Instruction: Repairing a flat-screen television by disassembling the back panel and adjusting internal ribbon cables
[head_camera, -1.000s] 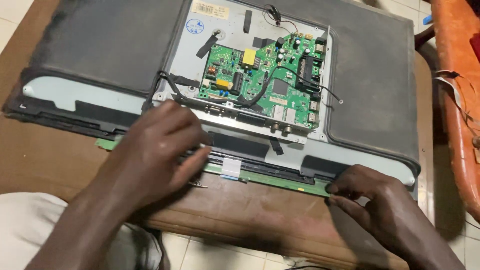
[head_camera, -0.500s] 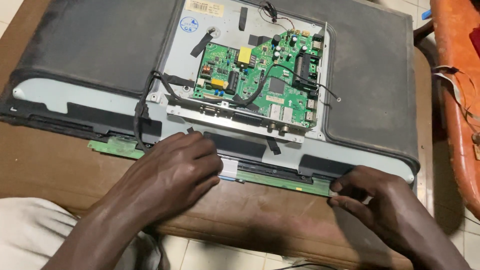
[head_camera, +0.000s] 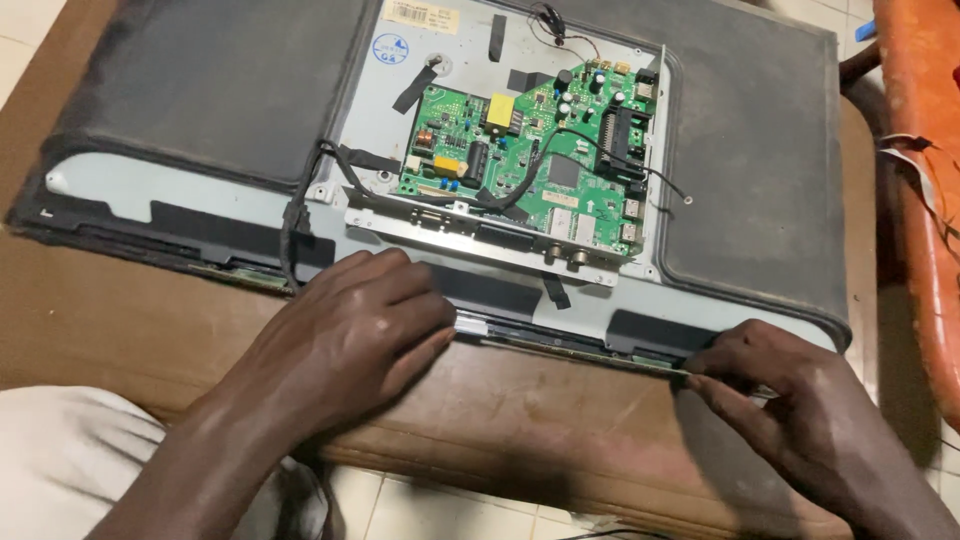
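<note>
The narrow green strip board (head_camera: 560, 345) is best kept level while it is pressed flat under the left hand (head_camera: 345, 335) and pinched at its end by the right hand (head_camera: 790, 410).

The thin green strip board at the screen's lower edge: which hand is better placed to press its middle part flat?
The left hand, probably. It lies flat over the middle of the strip board, beside the white ribbon. The right hand pinches only the strip's far right end.
</note>
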